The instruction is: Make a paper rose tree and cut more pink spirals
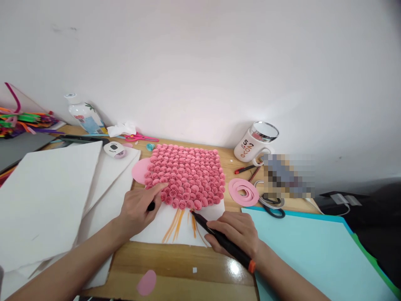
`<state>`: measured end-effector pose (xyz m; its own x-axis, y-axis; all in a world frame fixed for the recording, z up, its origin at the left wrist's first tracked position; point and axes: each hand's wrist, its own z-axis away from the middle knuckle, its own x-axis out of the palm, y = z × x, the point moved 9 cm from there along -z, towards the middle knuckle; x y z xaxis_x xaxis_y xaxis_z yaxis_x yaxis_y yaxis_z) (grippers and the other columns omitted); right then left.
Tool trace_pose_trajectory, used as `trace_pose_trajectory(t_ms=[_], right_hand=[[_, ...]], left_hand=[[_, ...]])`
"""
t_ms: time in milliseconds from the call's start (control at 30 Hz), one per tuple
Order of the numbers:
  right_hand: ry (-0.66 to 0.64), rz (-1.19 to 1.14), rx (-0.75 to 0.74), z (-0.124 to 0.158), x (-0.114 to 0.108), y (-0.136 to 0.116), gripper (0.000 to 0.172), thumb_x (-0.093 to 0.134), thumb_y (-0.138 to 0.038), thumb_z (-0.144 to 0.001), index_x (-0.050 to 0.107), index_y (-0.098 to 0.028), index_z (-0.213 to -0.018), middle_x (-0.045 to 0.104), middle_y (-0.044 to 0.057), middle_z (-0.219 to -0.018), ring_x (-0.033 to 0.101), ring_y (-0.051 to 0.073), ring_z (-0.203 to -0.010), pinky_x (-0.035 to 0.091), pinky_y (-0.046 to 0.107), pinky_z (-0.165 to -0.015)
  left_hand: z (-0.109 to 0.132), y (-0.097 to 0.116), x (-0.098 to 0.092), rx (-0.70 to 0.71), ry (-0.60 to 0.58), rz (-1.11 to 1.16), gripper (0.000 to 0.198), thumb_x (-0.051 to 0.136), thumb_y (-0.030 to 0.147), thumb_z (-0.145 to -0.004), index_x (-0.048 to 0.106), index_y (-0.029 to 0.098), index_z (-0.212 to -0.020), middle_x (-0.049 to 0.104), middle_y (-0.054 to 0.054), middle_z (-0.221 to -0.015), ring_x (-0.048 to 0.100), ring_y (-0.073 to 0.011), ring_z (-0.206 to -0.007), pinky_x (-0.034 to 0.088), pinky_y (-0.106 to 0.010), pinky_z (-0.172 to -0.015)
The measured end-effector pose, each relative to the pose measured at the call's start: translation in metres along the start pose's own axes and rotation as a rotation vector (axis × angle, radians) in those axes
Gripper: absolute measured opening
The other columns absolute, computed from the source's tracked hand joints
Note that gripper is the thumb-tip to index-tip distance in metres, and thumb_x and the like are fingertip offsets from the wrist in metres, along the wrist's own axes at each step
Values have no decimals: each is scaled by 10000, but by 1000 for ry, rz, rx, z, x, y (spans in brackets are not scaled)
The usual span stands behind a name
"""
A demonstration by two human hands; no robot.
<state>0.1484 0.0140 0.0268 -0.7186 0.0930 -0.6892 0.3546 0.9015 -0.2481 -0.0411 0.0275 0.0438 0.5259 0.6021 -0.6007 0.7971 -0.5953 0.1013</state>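
Note:
My right hand (pixel 234 234) grips a black marker (pixel 224 242) with an orange end, its tip on the white paper (pixel 150 225) just below the roses. Orange strokes (pixel 178 225) run down the paper in two groups. Rows of pink rolled paper roses (pixel 188 175) cover the upper part of the sheet. My left hand (pixel 138 211) is curled around a small black marker cap (pixel 151 206), and its index finger reaches out to the lower left roses.
White sheets (pixel 56 196) lie at left with a correction tape (pixel 114 149). Behind are a bottle (pixel 86 115) and pink scissors (pixel 140 137). At right stand a mug (pixel 253 146), a pink paper spiral (pixel 236 190), dark-handled scissors (pixel 275 212) and light blue sheets (pixel 300 246).

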Motion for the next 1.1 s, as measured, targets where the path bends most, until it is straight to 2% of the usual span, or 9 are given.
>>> trace_pose_trajectory(t_ms=[167, 300, 467, 600, 700, 800, 867, 1000, 1100], right_hand=[[-27, -90, -35, -1, -1, -9, 94, 585, -243, -793, 576, -185, -867, 573, -18, -520, 489, 110, -421, 324, 242, -407], [21, -39, -17, -5, -7, -9, 105, 623, -206, -777, 587, -168, -867, 580, -13, -535, 507, 112, -436, 351, 237, -416], [23, 20, -8, -5, -4, -5, 132, 661, -177, -763, 599, -161, -878, 603, -5, -569, 517, 104, -460, 389, 221, -434], [16, -81, 11, -7, -5, -6, 63, 619, -209, -781, 611, -171, -830, 591, -9, -536, 499, 104, -432, 346, 222, -408], [-8, -344, 175, -10, -6, 4, 140, 565, -281, -827, 628, -182, -752, 576, -18, -500, 494, 93, -406, 346, 211, -407], [12, -592, 498, -1, -2, 31, 240, 589, -409, -833, 648, -188, -761, 622, -1, -566, 541, 103, -460, 392, 200, -428], [78, -705, 667, 9, 1, 46, 291, 638, -478, -787, 649, -187, -795, 625, 8, -603, 539, 113, -483, 394, 204, -422], [186, -855, 735, 19, 5, 56, 284, 697, -455, -744, 640, -195, -844, 603, 14, -673, 516, 120, -518, 406, 232, -458], [176, -877, 707, 18, 7, 54, 242, 709, -403, -750, 643, -203, -869, 622, 32, -745, 546, 136, -579, 438, 256, -514]], left_hand=[[1, -1, 1, 0, -9, 13, 312, 554, 21, -793, 577, 152, -1075, 634, 25, -596, 519, -70, -434, 420, -176, -497], [3, -2, 3, -4, -16, 8, 318, 557, 20, -790, 579, 150, -1079, 610, 40, -557, 488, -67, -397, 405, -178, -474], [4, -2, 3, -7, -12, 0, 317, 559, 30, -786, 579, 157, -1077, 656, 21, -614, 533, -70, -433, 428, -175, -500], [-3, 2, -6, -27, 21, -8, 293, 541, 44, -793, 572, 169, -1056, 631, 36, -594, 536, -68, -446, 429, -169, -503], [-10, -1, -6, -122, -39, 99, 219, 561, 129, -790, 550, 159, -1007, 521, 62, -538, 477, -72, -435, 411, -180, -476], [-10, -6, 3, -219, -132, 359, 113, 513, 229, -796, 482, 175, -890, 451, 43, -590, 434, -95, -490, 398, -212, -465], [-10, -3, 3, -192, -123, 455, 80, 468, 188, -816, 440, 184, -891, 473, 12, -671, 467, -114, -573, 430, -237, -523], [-10, 7, 10, -86, -196, 376, 179, 431, 68, -866, 480, 176, -998, 547, -59, -857, 556, -148, -804, 480, -277, -697], [-10, 18, 13, 16, -247, 363, 235, 450, 101, -898, 514, 183, -1109, 570, -62, -884, 570, -141, -800, 482, -254, -707]])
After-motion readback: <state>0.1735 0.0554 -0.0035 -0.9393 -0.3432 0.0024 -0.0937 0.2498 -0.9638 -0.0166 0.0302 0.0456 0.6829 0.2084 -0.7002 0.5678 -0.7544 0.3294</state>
